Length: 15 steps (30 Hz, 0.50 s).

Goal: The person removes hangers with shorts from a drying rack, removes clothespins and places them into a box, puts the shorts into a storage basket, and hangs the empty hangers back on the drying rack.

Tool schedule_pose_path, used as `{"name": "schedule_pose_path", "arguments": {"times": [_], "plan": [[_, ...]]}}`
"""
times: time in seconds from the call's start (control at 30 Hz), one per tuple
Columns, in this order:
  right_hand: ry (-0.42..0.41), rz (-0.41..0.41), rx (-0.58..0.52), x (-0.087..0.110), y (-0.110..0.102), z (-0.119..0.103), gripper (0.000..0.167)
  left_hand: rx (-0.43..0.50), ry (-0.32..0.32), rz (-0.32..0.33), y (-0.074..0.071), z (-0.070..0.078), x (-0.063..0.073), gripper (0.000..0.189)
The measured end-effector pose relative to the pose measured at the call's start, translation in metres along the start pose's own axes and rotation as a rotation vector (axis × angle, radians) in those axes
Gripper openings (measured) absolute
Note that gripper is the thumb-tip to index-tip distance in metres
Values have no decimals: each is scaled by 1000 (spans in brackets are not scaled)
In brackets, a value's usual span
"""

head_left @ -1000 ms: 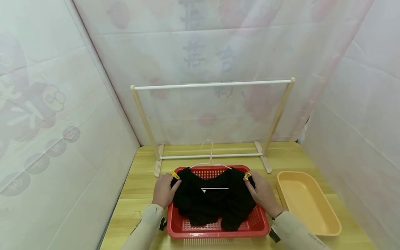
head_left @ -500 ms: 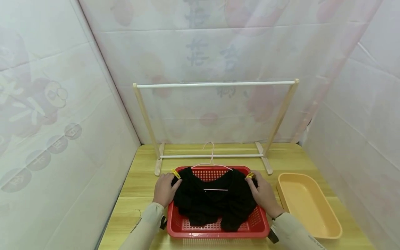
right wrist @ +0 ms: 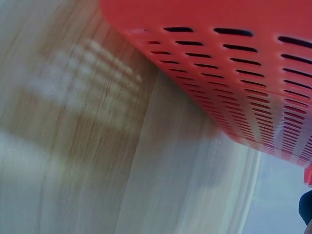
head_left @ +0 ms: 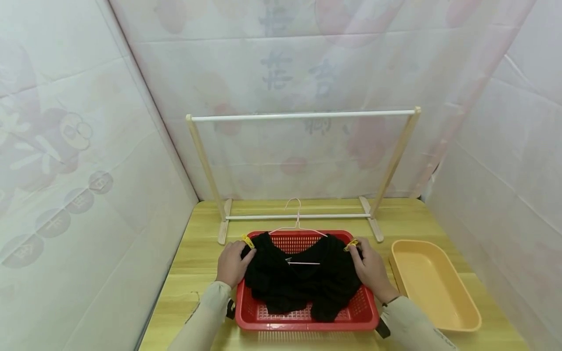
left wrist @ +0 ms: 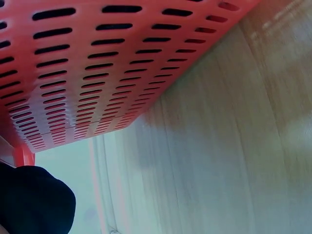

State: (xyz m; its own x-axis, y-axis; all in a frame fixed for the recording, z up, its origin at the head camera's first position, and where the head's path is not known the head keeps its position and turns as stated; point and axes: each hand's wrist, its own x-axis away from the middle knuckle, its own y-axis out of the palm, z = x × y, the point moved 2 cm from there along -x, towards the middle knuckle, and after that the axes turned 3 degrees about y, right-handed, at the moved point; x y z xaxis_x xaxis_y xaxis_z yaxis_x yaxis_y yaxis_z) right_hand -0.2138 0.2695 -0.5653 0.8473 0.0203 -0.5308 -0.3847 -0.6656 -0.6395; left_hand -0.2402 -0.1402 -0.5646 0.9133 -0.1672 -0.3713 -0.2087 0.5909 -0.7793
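A black garment (head_left: 303,285) hangs on a pale pink wire hanger (head_left: 297,219) and lies bunched over the red plastic basket (head_left: 307,325). My left hand (head_left: 231,264) holds its left shoulder, thumb on top, beside a yellow clip (head_left: 248,242). At the other shoulder, my right hand (head_left: 373,268) grips the cloth with the thumb against a second yellow clip (head_left: 351,244). Both sets of fingertips are partly hidden by cloth. Black cloth (left wrist: 36,202) shows at the lower left of the left wrist view, past the slotted basket wall (left wrist: 105,73). In the right wrist view, black cloth (right wrist: 306,207) shows at the right edge.
Behind the basket stands a wooden rack with a white top rail (head_left: 303,116) and a white lower bar (head_left: 333,216). A yellow tray (head_left: 434,285) sits right of the basket on the wood-patterned table (head_left: 180,292). Printed sheets (head_left: 298,161) enclose the table.
The hands stay at the garment's shoulders. Beside my right thumb, the yellow clip has turned slightly. The whole head view has shifted a little.
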Motion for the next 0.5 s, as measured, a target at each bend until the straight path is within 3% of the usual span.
{"name": "schedule_pose_path", "arguments": {"times": [0.5], "plan": [[9,-7,-19,0,-3,-4,12,-15,2,1,1,-2,0,25]]}}
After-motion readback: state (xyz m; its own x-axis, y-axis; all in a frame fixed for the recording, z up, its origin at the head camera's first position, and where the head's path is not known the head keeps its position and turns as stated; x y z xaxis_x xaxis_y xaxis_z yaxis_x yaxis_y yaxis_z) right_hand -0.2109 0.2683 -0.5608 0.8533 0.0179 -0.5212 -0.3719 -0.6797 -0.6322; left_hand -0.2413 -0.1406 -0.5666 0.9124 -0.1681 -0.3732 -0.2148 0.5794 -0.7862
